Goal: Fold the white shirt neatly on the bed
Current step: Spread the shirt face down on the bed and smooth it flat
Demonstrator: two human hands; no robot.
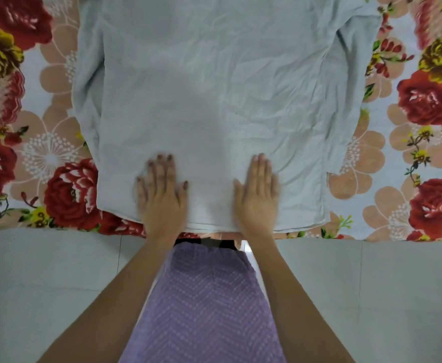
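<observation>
Wearer's body only:
- Left hand, 7 o'clock of centre: nails painted dark maroon, polish showing on the thumb and all four fingers.
- Right hand, 5 o'clock of centre: nail colour too blurred to read.
- The edges of both hands are motion-smeared.
- Left forearm and right forearm: bare right out to the frame edge, at 7 and 5 o'clock.
- Garment at 6 o'clock, between the forearms: lavender-purple textured fabric with repeating chevron rows of paler dotted lines. It is narrower at its 12 o'clock end.
- Dark strip at the garment's 12 o'clock edge: near-black, can't tell whether it's clothing.
</observation>
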